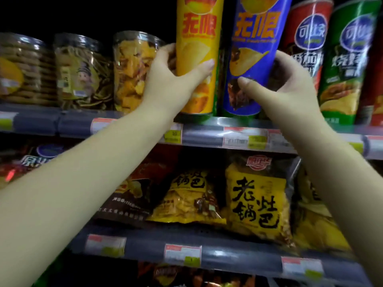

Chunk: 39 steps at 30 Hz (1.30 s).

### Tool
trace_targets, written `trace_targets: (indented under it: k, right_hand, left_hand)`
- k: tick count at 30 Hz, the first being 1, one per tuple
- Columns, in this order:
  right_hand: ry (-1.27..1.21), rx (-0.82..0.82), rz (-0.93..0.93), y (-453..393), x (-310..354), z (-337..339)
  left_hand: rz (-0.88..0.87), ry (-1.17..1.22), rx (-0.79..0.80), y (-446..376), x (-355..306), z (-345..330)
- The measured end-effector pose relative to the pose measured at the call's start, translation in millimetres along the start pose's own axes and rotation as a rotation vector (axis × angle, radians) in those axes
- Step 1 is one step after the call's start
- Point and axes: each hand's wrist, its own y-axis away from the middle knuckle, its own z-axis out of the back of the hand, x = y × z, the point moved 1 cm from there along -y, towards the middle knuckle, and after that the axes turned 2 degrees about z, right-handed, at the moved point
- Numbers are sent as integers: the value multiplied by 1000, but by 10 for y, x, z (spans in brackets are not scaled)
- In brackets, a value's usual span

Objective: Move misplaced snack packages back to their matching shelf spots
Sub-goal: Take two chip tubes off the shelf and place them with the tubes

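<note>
A tall yellow chip can stands upright on the upper shelf. My left hand grips its lower half, thumb across the front and fingers behind. Right beside it stands a blue chip can, and my right hand grips it low, thumb on the front and fingers round its right side. Both cans rest with their bases at the shelf's front edge.
Clear plastic snack jars fill the upper shelf to the left; a red can and a green can stand to the right. On the lower shelf lie yellow snack bags and a dark bag. Price tags line the shelf edges.
</note>
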Motion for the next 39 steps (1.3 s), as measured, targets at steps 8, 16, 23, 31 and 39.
trace_targets:
  k: [8,16,23,31,39]
  right_hand:
    - [156,-66,-53,-4,-72,-112]
    - [348,73,-188,-55,-162,-200]
    - [497,17,-155,-23,-138,-208]
    - [590,-154,2,74,-254,-227]
    - [637,-101,36,178,-71,-97]
  left_hand:
    - [48,-117,76,-217,181,-133]
    - [168,-246,172,-288,280,-88]
    - [188,-273,220,-260,267,-50]
    - [33,-508,197,-239,271,-169]
    - [-67,-602,151,-157,275,-204]
